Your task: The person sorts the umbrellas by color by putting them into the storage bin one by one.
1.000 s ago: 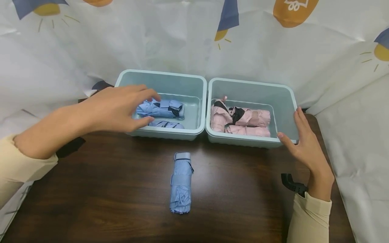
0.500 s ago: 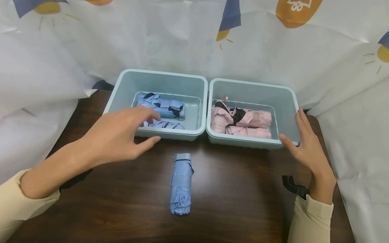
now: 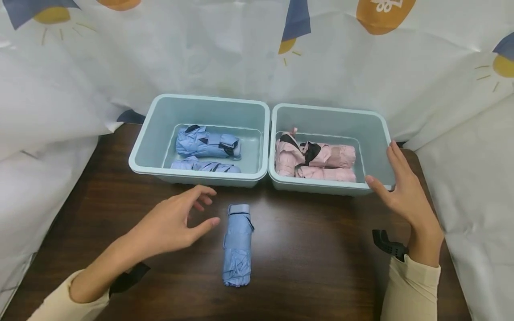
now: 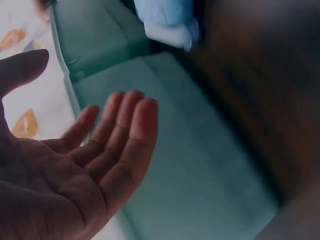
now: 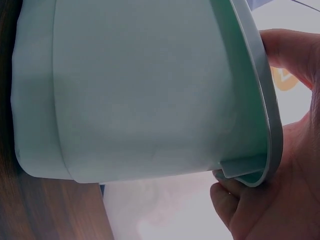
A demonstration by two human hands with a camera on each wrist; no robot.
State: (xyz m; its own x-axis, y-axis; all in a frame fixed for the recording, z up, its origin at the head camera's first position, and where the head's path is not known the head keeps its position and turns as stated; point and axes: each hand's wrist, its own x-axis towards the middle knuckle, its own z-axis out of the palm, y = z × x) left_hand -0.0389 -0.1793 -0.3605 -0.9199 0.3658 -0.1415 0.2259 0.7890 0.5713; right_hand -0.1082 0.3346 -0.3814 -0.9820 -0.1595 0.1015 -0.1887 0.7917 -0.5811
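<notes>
A folded blue umbrella (image 3: 238, 245) lies lengthwise on the dark wooden table, its strap wrapped round it. Just left of it my left hand (image 3: 176, 223) hovers with thumb and fingers apart, holding nothing. The left wrist view shows that palm, with the blue umbrella (image 4: 165, 17) at the top edge. My right hand (image 3: 407, 191) rests at the front right corner of the right bin (image 3: 331, 108), fingers along the side rim and thumb at the front rim. Close up in the right wrist view, the bin's wall (image 5: 150, 100) fills most of the picture.
The left bin (image 3: 209, 98) holds folded blue umbrellas (image 3: 213, 143). Several folded pink umbrellas (image 3: 329, 155) lie in the right bin. Both pale blue bins stand side by side against a white patterned cloth (image 3: 233, 49), which also hangs along both sides of the table (image 3: 305, 276).
My left hand has moved back from over the left bin, down and rightward to beside the loose blue umbrella. The right hand has stayed at the right bin's corner.
</notes>
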